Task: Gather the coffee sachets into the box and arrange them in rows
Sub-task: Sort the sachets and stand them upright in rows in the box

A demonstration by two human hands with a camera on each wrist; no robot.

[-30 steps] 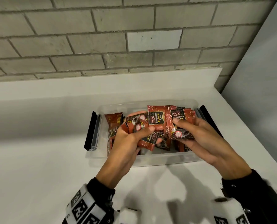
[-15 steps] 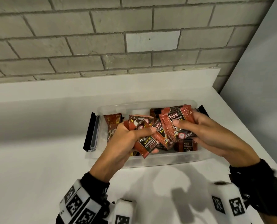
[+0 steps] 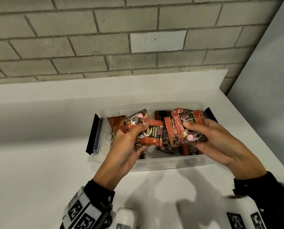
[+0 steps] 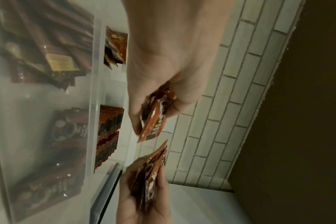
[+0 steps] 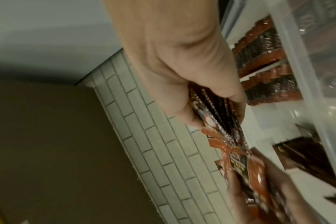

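Observation:
A clear plastic box (image 3: pixel 169 162) sits on the white counter with red and black coffee sachets in it. Some stand in a row at the back right (image 3: pixel 162 114), others lie at the left end (image 3: pixel 116 121) and the front right (image 3: pixel 192 150). Above the box, my left hand (image 3: pixel 138 139) grips a loose bundle of sachets (image 3: pixel 152 134) between thumb and fingers. My right hand (image 3: pixel 193 136) pinches a neater stack of sachets (image 3: pixel 187 123), label towards me. The left wrist view shows the left hand's bundle (image 4: pixel 155 116) edge-on, and the right wrist view the right hand's stack (image 5: pixel 219 112).
Black latches hang open at the box's left end (image 3: pixel 95 134) and right end (image 3: pixel 210 114). A grey brick wall (image 3: pixel 104 47) rises behind the counter's raised back ledge. A grey panel (image 3: pixel 270 80) stands at the right, close to the counter edge.
The two hands have drawn apart, splitting the sachets into two handfuls. The left bundle has turned sideways; the right stack has squared up and faces me.

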